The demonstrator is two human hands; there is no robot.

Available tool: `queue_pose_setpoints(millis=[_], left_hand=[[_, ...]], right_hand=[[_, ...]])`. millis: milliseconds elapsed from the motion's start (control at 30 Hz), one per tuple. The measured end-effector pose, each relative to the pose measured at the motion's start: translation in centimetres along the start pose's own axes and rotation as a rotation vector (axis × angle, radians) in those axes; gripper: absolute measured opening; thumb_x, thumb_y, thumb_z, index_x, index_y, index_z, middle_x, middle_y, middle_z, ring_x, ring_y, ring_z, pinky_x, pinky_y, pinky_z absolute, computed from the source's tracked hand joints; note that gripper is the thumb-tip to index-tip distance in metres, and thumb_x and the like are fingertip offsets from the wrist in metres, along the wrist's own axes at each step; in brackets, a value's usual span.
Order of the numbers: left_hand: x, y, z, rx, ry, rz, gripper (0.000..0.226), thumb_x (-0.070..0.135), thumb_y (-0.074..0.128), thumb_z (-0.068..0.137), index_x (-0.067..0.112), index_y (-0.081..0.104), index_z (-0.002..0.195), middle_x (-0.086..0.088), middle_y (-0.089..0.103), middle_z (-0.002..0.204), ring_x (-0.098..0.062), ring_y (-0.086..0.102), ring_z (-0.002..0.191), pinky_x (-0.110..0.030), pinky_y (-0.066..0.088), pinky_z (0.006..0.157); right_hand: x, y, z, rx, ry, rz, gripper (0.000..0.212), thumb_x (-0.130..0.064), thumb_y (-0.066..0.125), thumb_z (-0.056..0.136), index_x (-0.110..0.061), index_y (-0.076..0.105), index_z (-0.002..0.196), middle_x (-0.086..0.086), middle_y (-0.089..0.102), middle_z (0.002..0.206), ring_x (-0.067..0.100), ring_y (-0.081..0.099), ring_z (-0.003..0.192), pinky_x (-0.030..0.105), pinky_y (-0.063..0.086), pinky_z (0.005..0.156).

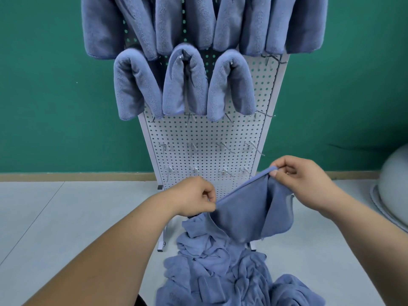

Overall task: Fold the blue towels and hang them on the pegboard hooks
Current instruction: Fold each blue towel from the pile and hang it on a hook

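I hold one blue towel (249,214) stretched in the air by its top hem, in front of the lower part of the white pegboard (205,133). My left hand (196,197) pinches the hem's left end; my right hand (302,181) pinches the right end, held higher. The towel hangs folded over itself below my right hand. Beneath it lies a crumpled pile of blue towels (223,270). Several folded blue towels (185,80) hang on the upper hooks. Bare metal hooks (223,146) stick out of the lower rows.
The pegboard stands on a pale tiled floor against a green wall (55,96) with a tan baseboard. A grey rounded object (393,184) sits at the right edge. The stand's white foot (162,241) lies left of the pile.
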State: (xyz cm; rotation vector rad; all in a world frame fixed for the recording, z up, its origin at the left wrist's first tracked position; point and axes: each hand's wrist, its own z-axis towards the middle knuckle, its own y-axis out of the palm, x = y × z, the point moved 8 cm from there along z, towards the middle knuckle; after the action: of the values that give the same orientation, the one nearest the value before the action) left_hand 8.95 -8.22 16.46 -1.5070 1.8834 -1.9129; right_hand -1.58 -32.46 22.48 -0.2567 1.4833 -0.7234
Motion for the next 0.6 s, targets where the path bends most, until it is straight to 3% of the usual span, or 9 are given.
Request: queue_pose_setpoints(millis=[67,200,367,500,600], left_hand=[[0.2,-0.1,0.1,0.023,0.005,-0.071,0.005,0.022,0.069,0.085,0.026,0.072,0.087,0.008,0.071,0.08,-0.013,0.062,0.069,-0.03,0.056,0.068],[0.3,-1.4,0.5,0.154,0.007,-0.323,0.006,0.009,0.058,0.097,0.014,0.061,0.096,0.014,0.053,0.056,-0.009,0.041,0.05,-0.02,0.036,0.048],[1.0,-2.5,0.1,0.178,0.086,-0.492,0.005,0.017,0.067,0.102,0.013,0.067,0.098,0.006,0.051,0.062,-0.014,0.04,0.06,-0.02,0.036,0.055],[-0.7,-2.3,0.1,0.098,0.041,-0.17,0.006,0.016,0.073,0.095,0.021,0.07,0.095,0.008,0.068,0.076,-0.008,0.055,0.063,-0.024,0.051,0.069],[-2.9,-2.5,-0.1,0.066,-0.07,0.098,0.017,0.012,0.068,0.086,0.029,0.068,0.085,0.01,0.071,0.078,-0.005,0.058,0.064,-0.017,0.045,0.061]], right_hand=[[0.3,-0.2,-0.2,0.015,0.036,0.062,0.012,-0.022,0.067,0.102,-0.027,0.072,0.093,0.019,0.071,0.093,0.018,0.055,0.072,0.037,0.044,0.071],[1.3,-1.4,-0.1,0.13,0.089,0.03,0.01,-0.024,0.067,0.102,-0.024,0.071,0.093,0.016,0.072,0.088,0.019,0.056,0.069,0.036,0.044,0.069],[3.3,-2.9,0.4,0.262,0.187,-0.072,0.01,-0.026,0.065,0.101,-0.025,0.07,0.092,0.005,0.076,0.087,0.03,0.068,0.083,0.04,0.052,0.072],[4.0,-3.2,0.7,0.28,0.223,-0.158,0.01,-0.024,0.066,0.101,-0.023,0.068,0.092,0.007,0.074,0.082,0.027,0.063,0.073,0.033,0.047,0.062],[4.2,-3.1,0.8,0.293,0.233,-0.222,0.008,-0.023,0.065,0.101,-0.021,0.067,0.094,0.001,0.072,0.077,0.019,0.061,0.071,0.033,0.047,0.065]])
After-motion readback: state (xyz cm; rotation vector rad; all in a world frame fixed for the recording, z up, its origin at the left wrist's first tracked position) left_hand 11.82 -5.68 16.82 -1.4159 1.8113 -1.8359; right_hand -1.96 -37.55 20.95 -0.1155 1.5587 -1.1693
